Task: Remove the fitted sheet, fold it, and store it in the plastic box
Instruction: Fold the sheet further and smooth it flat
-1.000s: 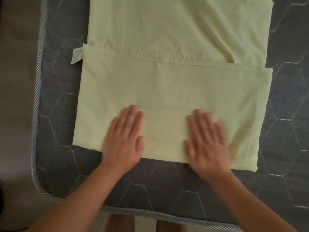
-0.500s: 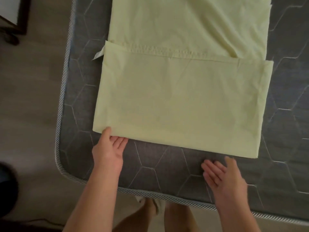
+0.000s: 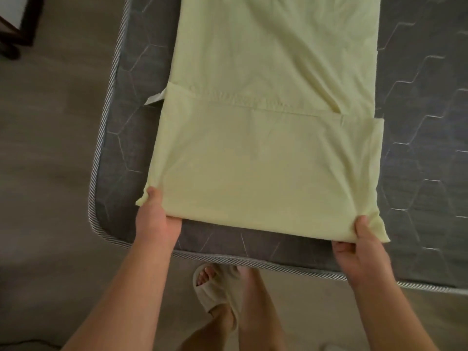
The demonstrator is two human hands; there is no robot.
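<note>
The pale yellow fitted sheet (image 3: 268, 153) lies as a long folded strip on the bare grey mattress (image 3: 425, 138), with its near end doubled back on itself. My left hand (image 3: 158, 216) pinches the near left corner of the fold, thumb on top. At the near right corner my right hand (image 3: 359, 247) grips the fold the same way. Both corners are bunched and slightly raised off the mattress. The plastic box is not in view.
The mattress has a striped piped edge (image 3: 253, 263) close to my legs. My feet in beige slippers (image 3: 217, 290) stand on the wooden floor (image 3: 50, 173). A white tag (image 3: 155, 98) sticks out at the sheet's left. Dark furniture (image 3: 15, 26) stands at the far left.
My hands went from pressing flat on the fold to the mattress in front of it, and now they hold its two near corners. The view has shifted left.
</note>
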